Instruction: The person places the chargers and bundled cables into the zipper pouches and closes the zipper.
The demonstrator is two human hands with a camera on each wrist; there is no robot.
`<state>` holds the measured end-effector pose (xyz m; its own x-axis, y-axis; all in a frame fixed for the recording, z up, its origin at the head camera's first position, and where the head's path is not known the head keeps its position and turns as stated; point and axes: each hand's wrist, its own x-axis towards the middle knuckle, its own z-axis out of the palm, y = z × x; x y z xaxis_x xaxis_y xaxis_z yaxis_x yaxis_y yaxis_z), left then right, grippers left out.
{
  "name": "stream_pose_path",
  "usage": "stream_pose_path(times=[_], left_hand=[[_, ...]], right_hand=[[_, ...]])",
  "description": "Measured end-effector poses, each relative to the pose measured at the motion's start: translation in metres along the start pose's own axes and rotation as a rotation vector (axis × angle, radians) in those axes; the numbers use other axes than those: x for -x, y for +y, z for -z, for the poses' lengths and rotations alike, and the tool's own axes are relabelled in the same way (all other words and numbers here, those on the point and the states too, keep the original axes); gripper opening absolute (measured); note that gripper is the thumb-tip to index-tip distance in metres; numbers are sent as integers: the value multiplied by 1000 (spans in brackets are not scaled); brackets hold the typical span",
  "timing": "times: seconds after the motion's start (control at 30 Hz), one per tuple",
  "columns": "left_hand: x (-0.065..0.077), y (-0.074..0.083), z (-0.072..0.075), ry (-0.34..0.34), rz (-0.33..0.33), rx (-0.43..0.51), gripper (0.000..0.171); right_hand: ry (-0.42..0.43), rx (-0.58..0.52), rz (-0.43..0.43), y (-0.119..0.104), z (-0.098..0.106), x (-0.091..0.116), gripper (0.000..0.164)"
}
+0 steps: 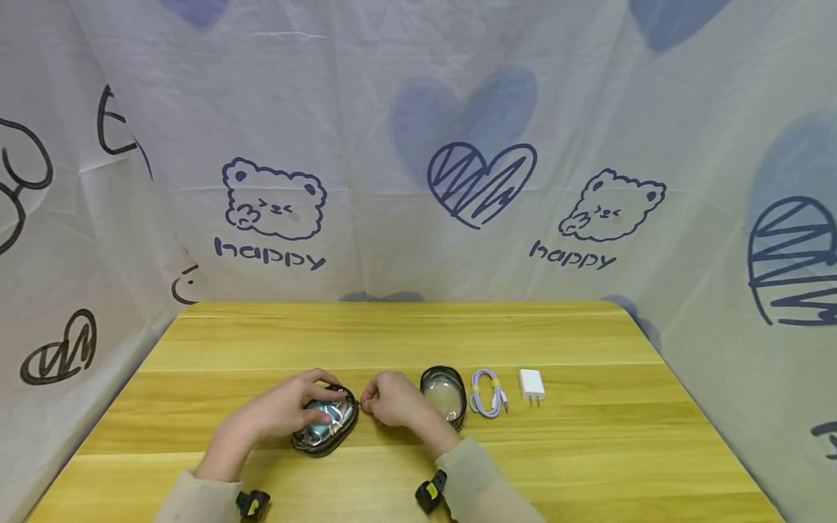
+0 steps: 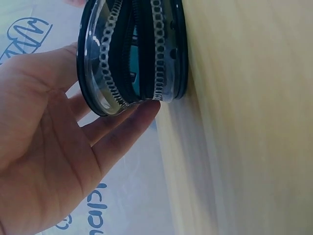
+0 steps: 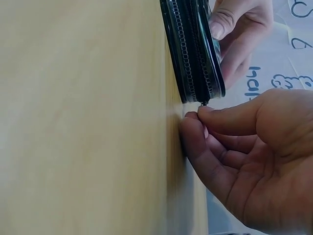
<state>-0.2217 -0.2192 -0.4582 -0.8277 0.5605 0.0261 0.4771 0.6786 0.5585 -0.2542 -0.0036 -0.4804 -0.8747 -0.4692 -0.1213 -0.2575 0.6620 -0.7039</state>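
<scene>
A small clear zip pouch (image 1: pixel 320 438) with black trim lies at the middle left of the table. Something teal and something pale show through its clear top. My left hand (image 1: pixel 271 412) grips the pouch from the left, thumb and fingers around its sides. In the left wrist view, the black zipper (image 2: pixel 132 49) gapes and teal shows in the slit. At the pouch's right end my right hand (image 1: pixel 394 399) pinches the zipper pull (image 3: pixel 204 103) between thumb and forefinger, in line with the zipper teeth; the fingertips hide most of the pull.
Just right of my right hand sits a second clear pouch (image 1: pixel 445 396) with black trim. Beyond it are a coiled lilac cable (image 1: pixel 476 402) with a yellow tie and a white plug charger (image 1: pixel 532 383). A printed cloth (image 1: pixel 366 145) hangs behind the wooden table (image 1: pixel 588 450).
</scene>
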Motion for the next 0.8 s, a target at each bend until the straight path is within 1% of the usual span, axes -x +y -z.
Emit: stream_pose_path(times=[0.1, 0.27, 0.43, 0.67, 0.8], left_hand=[[0, -1, -1, -2, 14, 6, 40], [0, -4, -2, -6, 33, 19, 40], [-1, -6, -1, -14, 26, 19, 40], [0, -7, 2, -7, 12, 31, 40], [2, -6, 5, -4, 37, 62, 40]], right_hand=[[-20, -2, -2, -2, 2, 1, 10], [-76, -38, 4, -2, 4, 3, 10], [-112, -69, 20, 0, 4, 2, 10], [-76, -91, 16, 0, 2, 2, 10], [-40, -85, 18, 0, 1, 1, 11]])
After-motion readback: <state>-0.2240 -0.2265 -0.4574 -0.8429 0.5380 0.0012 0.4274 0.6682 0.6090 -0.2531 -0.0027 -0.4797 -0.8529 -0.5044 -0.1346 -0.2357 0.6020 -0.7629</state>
